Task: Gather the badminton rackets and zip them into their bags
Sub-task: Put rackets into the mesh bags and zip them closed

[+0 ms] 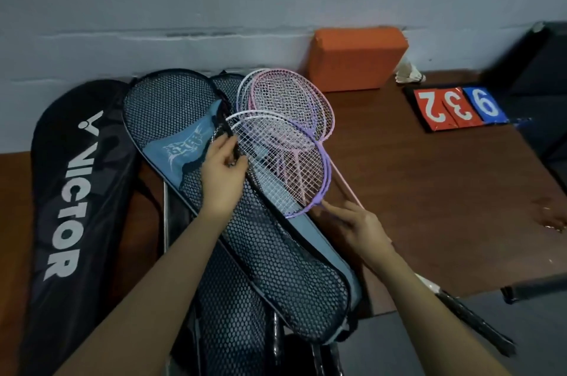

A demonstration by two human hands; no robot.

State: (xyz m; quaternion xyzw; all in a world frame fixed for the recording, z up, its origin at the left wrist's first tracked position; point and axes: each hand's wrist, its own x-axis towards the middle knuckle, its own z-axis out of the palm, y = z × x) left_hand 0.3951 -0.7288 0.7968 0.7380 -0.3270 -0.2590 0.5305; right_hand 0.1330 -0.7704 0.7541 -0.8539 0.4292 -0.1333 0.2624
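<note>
Right hand [357, 230] pinches purple racket [288, 161] shaft.

Two bare forearms and hands, seen from above

No sleeve, glove, watch, ring or bracelet is worn on either arm; both forearms are seen bare from the lower edge of the frame up to the fingertips. The left hand [222, 167] is shown from the back, with knuckles and bent fingers visible. The right hand [357, 227] is likewise shown from the back, with slender fingers and a narrow wrist. Nails are kept short, as far as can be made out in the dim light.
</note>
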